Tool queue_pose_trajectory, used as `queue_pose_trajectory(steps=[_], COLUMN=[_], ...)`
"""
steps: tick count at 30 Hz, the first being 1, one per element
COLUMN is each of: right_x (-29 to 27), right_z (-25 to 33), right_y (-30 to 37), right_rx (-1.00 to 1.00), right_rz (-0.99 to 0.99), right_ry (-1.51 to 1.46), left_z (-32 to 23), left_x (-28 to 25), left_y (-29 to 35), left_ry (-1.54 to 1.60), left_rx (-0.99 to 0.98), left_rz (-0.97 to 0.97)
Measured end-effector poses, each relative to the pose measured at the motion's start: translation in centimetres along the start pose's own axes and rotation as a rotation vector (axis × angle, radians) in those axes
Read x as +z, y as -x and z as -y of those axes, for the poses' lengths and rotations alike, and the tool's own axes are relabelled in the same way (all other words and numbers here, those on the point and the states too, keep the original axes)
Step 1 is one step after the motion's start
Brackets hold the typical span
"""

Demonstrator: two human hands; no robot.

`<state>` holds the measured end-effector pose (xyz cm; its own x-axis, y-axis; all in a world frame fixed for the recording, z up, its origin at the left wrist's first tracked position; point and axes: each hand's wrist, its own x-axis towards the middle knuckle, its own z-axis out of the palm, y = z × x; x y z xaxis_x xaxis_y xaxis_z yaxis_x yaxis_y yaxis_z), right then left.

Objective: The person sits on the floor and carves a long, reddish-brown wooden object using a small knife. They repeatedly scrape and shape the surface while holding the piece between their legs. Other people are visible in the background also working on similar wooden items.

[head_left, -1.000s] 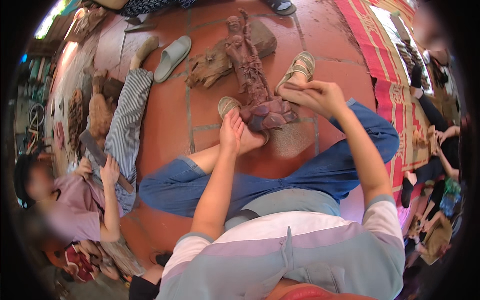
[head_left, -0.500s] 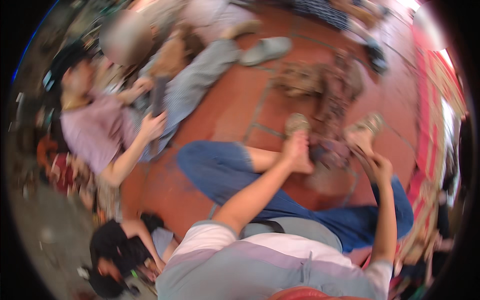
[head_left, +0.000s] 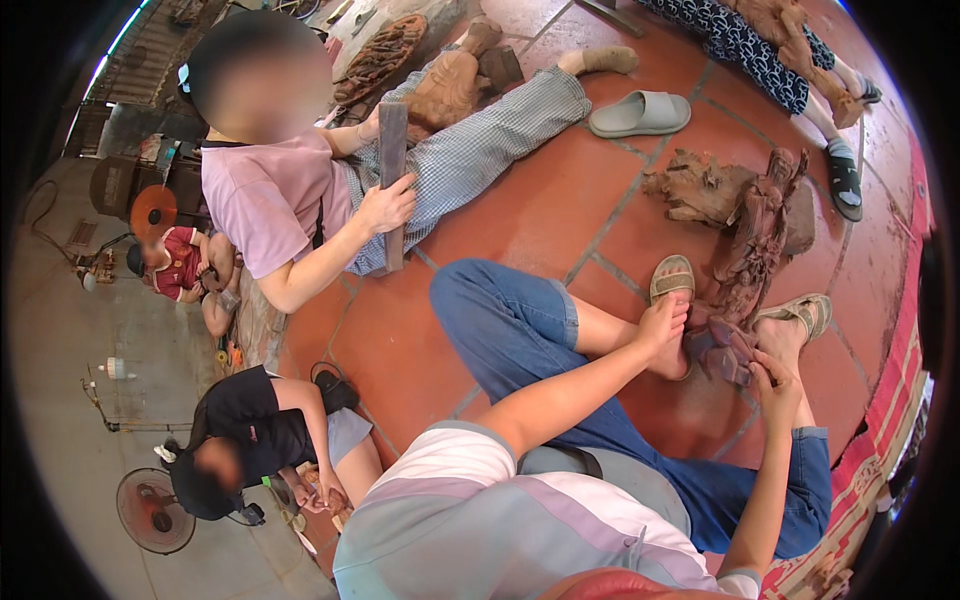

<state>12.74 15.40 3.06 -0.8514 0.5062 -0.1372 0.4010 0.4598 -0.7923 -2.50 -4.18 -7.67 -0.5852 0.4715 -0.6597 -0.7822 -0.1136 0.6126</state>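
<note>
A reddish-brown wood carving (head_left: 752,245) with knotty, figured relief lies on the tiles between my sandalled feet. Its near end (head_left: 722,350) has smoother, rounded lobes. My left hand (head_left: 664,330) rests beside that end, over my left foot, fingers extended and seemingly gripping nothing. On the other side my right hand (head_left: 774,385) is closed, thumb and fingertips pinched together against the carving's near end. Whatever lies between those fingertips is too small to make out.
A rough wood block (head_left: 700,188) sits behind the carving; a grey slipper (head_left: 640,114) lies farther off. To the left, a seated person (head_left: 270,190) holds a long dark bar (head_left: 393,180) beside a carved wooden figure (head_left: 445,90). Another person (head_left: 250,430) sits lower left near a fan (head_left: 155,510). Red matting (head_left: 885,400) borders the right.
The view has swung, shifting the scene rightward, and is sharper. My right hand has come from beside my right foot to the carving's near end; my left hand stays beside it.
</note>
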Motion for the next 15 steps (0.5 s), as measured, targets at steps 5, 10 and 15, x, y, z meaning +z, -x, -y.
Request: queue_pose_trajectory(steps=[5, 10, 15], right_x=[4.1, 7.0, 3.9], right_z=[1.3, 3.0, 0.1], right_y=[-2.6, -5.5, -3.3], right_rx=[-0.257, -0.405, -0.397], right_rz=[-0.157, -0.16, -0.123], right_ry=[0.187, 0.389, 0.166], left_z=[-0.6, -1.3, -1.0], left_x=[0.7, 0.5, 0.7], left_y=[0.5, 0.5, 0.7], left_ry=[-0.006, 0.01, 0.043], left_rx=[0.012, -0.024, -0.025], left_rz=[0.009, 0.014, 0.016])
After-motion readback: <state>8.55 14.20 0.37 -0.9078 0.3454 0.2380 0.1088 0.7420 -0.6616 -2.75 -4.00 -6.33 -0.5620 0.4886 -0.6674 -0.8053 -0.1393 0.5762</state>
